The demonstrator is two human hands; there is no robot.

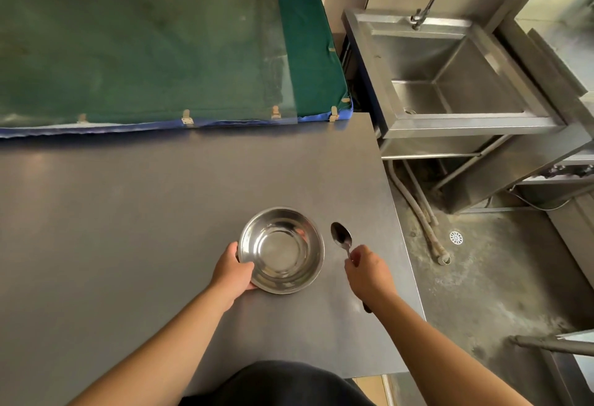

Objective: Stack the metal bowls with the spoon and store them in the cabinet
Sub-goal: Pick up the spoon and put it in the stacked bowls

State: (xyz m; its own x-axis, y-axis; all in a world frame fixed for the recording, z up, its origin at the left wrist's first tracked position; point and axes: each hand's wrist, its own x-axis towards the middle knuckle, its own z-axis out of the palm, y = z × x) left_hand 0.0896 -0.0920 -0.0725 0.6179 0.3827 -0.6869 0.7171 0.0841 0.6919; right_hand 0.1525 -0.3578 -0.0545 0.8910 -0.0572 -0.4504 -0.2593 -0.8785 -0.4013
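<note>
2 hands are at work on the grey countertop (128, 228), each already on its own item. The left hand (234, 272) clasps the near-left rim of the metal bowl (281, 249), thumb hooked over the edge and fingers curled under the outer wall. The bowl sits upright and open on the counter, toward the right end and close to the person. Its inner wall shows a ring that may be a second bowl nested inside, but whether this is 1 bowl or 2 cannot be told from this view.

The right hand (369, 272) pinches the handle of the spoon (342, 238) between thumb and bent fingers. The spoon lies just to the right of the bowl, apart from it, and whether its head touches the counter or hangs slightly above is unclear. Its long axis runs from the hand away from the person and a little leftward; the head points away, hollow side up, while the dark tail of the handle sticks out below the wrist.

Judging by this, the step in hand is collecting the spoon for the bowl. The next move likely calls for swinging the head left over the rim and laying it inside while the left hand steadies the bowl. No cabinet is in view; a steel sink (450, 77) stands beyond the counter's right end.
</note>
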